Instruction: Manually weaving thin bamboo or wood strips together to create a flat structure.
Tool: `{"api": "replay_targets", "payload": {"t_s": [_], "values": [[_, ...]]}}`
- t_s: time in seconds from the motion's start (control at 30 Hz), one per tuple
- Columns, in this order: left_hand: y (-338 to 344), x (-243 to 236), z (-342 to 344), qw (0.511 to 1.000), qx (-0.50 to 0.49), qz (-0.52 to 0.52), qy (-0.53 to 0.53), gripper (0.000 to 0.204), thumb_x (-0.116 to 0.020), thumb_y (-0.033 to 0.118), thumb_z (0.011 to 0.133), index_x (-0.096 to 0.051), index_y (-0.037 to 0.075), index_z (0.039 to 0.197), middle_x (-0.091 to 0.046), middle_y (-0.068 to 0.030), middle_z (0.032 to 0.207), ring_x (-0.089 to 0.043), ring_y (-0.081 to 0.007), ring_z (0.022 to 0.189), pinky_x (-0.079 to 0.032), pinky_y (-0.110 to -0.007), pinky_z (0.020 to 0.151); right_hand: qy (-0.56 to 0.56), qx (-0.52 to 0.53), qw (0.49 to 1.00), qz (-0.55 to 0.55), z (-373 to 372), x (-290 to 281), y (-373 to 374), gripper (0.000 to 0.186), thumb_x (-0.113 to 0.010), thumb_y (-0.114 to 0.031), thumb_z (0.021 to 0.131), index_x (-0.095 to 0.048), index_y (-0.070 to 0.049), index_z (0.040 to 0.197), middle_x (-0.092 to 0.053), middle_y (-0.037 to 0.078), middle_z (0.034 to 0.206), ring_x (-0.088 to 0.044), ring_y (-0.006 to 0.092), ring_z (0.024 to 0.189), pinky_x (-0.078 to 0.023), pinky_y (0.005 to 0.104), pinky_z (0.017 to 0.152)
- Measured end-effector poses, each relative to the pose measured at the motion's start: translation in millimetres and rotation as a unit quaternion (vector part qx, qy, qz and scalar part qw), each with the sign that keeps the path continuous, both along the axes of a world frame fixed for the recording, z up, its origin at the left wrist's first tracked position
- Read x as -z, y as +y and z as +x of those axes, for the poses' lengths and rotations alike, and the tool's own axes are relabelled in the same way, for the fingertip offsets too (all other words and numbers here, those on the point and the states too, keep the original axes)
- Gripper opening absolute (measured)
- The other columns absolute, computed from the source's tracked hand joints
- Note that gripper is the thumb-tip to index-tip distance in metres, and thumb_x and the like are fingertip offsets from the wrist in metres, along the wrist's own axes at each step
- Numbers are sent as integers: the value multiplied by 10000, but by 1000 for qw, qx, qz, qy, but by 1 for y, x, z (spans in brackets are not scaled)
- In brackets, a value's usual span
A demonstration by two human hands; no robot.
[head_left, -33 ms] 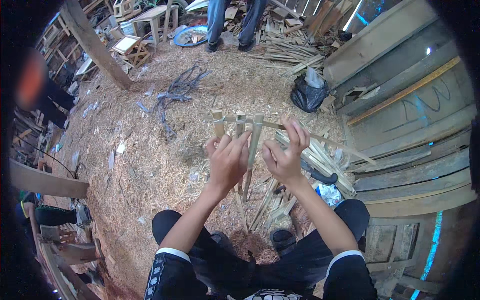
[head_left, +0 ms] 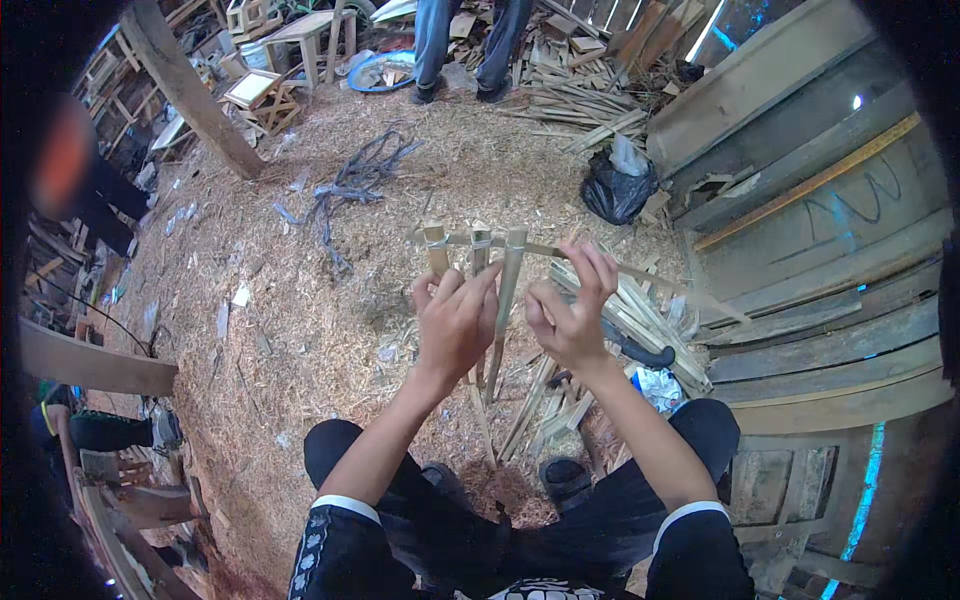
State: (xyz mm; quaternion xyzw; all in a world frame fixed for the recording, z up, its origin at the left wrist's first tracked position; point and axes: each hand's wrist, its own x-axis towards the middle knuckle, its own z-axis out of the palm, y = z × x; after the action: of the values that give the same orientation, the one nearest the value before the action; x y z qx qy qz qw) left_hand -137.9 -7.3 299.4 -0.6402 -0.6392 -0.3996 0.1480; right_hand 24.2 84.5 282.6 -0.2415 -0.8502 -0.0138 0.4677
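Note:
Several narrow wooden slats stand in front of me: a left slat [head_left: 436,236], a middle slat [head_left: 481,238] and a right slat [head_left: 512,262]. Pale ties wrap the left and middle ones near the top. A long thin strip [head_left: 540,249] crosses them there and runs off to the right. My left hand [head_left: 458,322] is closed around the slats below the ties, one finger lying against the right slat. Beside it, my right hand [head_left: 572,305] has its fingers curled in a pinch by the strip; what it holds is too small to tell.
Loose sticks [head_left: 640,320] lie beyond my right hand, near a black bag [head_left: 618,188]. Wooden boards [head_left: 830,220] stand on the right. Tangled grey strips [head_left: 355,185] lie on the shavings. A person's legs [head_left: 470,45] are at the far side; another person [head_left: 85,180] is at left.
My right hand shifts very slightly, and the strip's right part is more blurred. My left hand and the slats stay in place.

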Motion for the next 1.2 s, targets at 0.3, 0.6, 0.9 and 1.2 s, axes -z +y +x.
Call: {"api": "replay_targets", "payload": {"t_s": [0.3, 0.6, 0.9, 1.2], "values": [[0, -10, 6, 998, 65, 10, 1, 266, -763, 73, 784, -717, 142, 1038, -691, 31, 942, -597, -186, 883, -331, -419, 926, -4, -91, 992, -83, 12, -26, -9, 100, -769, -159, 824, -712, -158, 906, -554, 65, 1224, -422, 354, 1338, -164, 689, 1197], [-1, -18, 0, 987, 118, -7, -107, 161, -740, 130, 838, -709, 148, 995, -682, 5, 1174, -610, -215, 1060, -314, -418, 948, -3, -135, 982, -129, 15, -45, -6, 128, -787, -138, 816, -732, -146, 932, -639, -7, 983, -595, 247, 1180, -168, 701, 1199], [-3, -19, -2, 969, 162, -37, -183, 147, -724, 166, 874, -714, 112, 1011, -731, -17, 1144, -616, -209, 1112, -294, -398, 971, -80, -123, 985, -86, 13, -39, -9, 157, -776, -119, 787, -736, -182, 925, -648, -41, 884, -631, 197, 1086, -161, 737, 1193], [-6, -23, 1, 952, 171, -75, -241, 111, -720, 183, 912, -751, 109, 988, -724, 5, 1046, -551, -202, 995, -312, -375, 949, -107, -150, 979, -89, 14, -43, -12, 137, -775, -128, 774, -714, -170, 889, -636, -30, 900, -640, 182, 1056, -170, 732, 1196]]}}
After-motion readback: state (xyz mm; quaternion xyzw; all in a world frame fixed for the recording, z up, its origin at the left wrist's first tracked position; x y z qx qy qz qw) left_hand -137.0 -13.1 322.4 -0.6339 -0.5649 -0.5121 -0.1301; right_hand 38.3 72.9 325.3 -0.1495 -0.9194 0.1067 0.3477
